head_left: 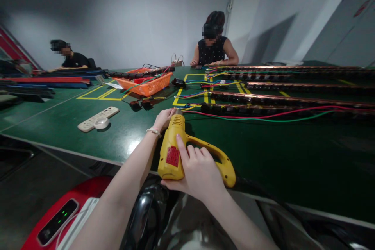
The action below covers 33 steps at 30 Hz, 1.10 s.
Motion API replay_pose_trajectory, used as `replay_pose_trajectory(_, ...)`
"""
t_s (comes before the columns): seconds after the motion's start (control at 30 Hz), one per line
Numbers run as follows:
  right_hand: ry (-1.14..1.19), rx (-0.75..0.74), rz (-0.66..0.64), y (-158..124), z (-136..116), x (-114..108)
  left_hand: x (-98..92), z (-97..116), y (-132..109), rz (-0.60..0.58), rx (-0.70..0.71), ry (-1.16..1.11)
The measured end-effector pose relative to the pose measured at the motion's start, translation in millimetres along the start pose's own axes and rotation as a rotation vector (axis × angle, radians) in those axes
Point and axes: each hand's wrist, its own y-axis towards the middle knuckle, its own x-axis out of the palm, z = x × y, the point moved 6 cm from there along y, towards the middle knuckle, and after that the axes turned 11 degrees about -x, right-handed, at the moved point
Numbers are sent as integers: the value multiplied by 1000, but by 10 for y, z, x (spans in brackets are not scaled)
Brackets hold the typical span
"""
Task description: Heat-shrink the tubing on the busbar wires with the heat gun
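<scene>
A yellow heat gun [173, 131] points away from me over the green table's near side. Wrapped over its body is my right hand [200, 170], thumb underneath and index finger laid along the top. My left hand [164, 120] is just left of the nozzle, its fingers drawn together and partly hidden by the gun; what they pinch cannot be made out. Thin wires come out close to the nozzle. A red wire [258, 117] and a green wire [275, 120] run from there to the right, beside long dark strips [281, 99] with coppery edges.
An orange basket [149, 88] holds a dark strip and wires. Black connectors [142, 104] lie before it. Left are a white power strip [98, 120] and tape roll [101, 124]. Two people sit across the table. A red seat [79, 191] with a lit device stands below left.
</scene>
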Motion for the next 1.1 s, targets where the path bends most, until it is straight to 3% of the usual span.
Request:
replay_pose_trajectory(0.33, 80, -21, 16, -25, 99, -17, -29, -75, -6, 35, -90, 88)
replay_pose_trajectory(0.67, 84, 31, 15, -284, 512, -89, -36, -65, -19, 72, -45, 38)
replay_pose_trajectory(0.9, 23, 112, 51, -541, 804, -161, -100, 33, -41, 197, 77, 35)
replay_pose_trajectory(1.1, -120, 116, 125, -735, 911, -281, -195, 99, -73, 354, 148, 69)
